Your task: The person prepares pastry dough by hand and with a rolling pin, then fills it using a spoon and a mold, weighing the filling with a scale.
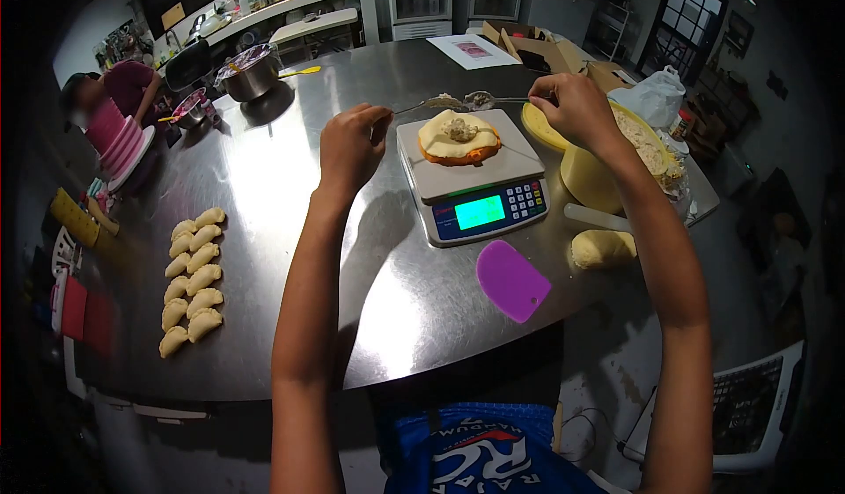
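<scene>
My left hand (355,144) is closed on the handle of a spoon (431,103), and my right hand (576,109) grips a second spoon (482,99). Their bowls nearly meet above a digital kitchen scale (471,181) with a lit green display; some filling clings to them. On the scale's plate, a round of pale dough (437,137) lies over an orange base, with a lump of filling (459,128) on top. By my right forearm stands a yellow tub of filling (647,137), partly hidden. A purple dough scraper (512,281) and a dough roll (602,249) lie in front.
Several folded, crimped pastries (203,278) lie in two rows on the steel table (264,353). Further back are a metal mixing bowl (247,75), a printed sheet (473,51) and a cardboard box (550,49). Another person (132,89) works at the far left beside a pink tiered cake (116,142).
</scene>
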### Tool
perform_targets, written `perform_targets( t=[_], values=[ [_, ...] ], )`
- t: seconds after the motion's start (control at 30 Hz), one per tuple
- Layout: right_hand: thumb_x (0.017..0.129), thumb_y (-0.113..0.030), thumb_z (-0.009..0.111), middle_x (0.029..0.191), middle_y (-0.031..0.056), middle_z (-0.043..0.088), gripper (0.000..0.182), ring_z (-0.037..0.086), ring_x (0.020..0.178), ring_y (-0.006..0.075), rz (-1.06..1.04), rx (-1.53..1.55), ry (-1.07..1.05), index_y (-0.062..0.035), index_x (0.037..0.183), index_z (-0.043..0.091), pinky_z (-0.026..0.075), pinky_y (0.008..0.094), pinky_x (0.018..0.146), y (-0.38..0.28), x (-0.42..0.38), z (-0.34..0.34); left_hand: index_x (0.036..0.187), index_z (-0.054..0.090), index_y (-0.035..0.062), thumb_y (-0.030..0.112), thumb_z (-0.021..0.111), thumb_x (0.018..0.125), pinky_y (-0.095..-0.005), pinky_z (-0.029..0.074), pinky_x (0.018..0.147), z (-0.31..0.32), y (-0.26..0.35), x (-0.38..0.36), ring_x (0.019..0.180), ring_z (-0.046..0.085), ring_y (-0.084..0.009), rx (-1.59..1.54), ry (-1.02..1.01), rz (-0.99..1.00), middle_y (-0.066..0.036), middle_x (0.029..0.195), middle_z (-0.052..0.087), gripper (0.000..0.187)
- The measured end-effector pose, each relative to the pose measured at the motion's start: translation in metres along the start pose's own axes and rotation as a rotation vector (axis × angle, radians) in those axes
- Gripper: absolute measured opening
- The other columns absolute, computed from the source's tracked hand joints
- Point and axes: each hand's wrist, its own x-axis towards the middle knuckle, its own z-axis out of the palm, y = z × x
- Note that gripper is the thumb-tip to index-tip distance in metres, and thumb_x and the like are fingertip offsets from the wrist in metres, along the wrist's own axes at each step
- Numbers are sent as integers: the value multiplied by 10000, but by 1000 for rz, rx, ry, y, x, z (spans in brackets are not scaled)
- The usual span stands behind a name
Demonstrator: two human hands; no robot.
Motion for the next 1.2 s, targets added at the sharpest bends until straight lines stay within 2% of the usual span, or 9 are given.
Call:
perform_targets(
  t=[0.23,0.3,0.37,0.63,0.93,1.0,1.1,1.17,1.2],
  values=[
    [851,-188,667,732,119,690,160,641,639,233,-68,67,100,-58,913,737,486,338,611,-7,3,-1,887,740,113,131,680,850,-385,527,654,6,8,-2,743,654,-274,150,-7,125,-72,783,652,72],
    [851,-185,663,718,119,682,157,630,624,229,-109,102,123,-60,911,737,479,339,599,-15,2,-3,929,750,92,124,685,863,-365,515,643,7,10,-2,682,641,-259,167,31,175,-69,745,640,98],
    [836,-218,678,805,122,713,154,686,777,295,-10,128,-30,-107,913,752,530,391,713,-27,-2,-6,927,749,91,119,687,858,-366,515,640,8,10,-1,681,641,-258,168,35,184,-70,747,641,97],
    [826,-195,683,840,115,720,145,688,791,307,-3,-9,-76,-103,915,751,538,403,737,-22,-8,20,907,744,84,111,687,853,-369,512,635,1,4,1,691,645,-263,165,8,211,-76,751,644,82],
    [804,-191,684,838,146,715,169,692,801,303,70,90,-83,-75,905,752,538,387,742,-12,1,20,898,733,74,168,670,869,-353,517,666,-6,-5,4,701,672,-280,77,34,-44,-92,832,711,117],
    [799,-193,682,822,157,713,181,695,785,300,57,107,-93,-62,903,751,539,376,733,0,1,35,865,731,72,146,674,847,-388,511,662,-5,-5,5,717,667,-312,36,75,-92,-110,803,696,95],
    [788,-215,689,798,160,713,215,695,762,285,83,213,-232,-42,898,752,536,360,728,17,4,52,903,733,77,201,676,870,-341,522,687,-5,-7,4,757,694,-277,49,72,-110,-112,836,721,141],
    [806,-240,704,771,134,693,256,647,708,204,71,317,-331,5,875,731,502,324,667,24,7,51,903,733,76,203,673,872,-344,522,688,-6,-4,5,757,694,-279,61,56,-123,-112,838,721,144],
    [800,-235,708,767,132,695,257,649,714,202,89,321,-375,12,869,730,506,336,674,25,9,46,903,733,76,206,671,874,-348,522,690,-7,-3,5,758,694,-280,68,37,-127,-112,840,721,147]
  ],
)
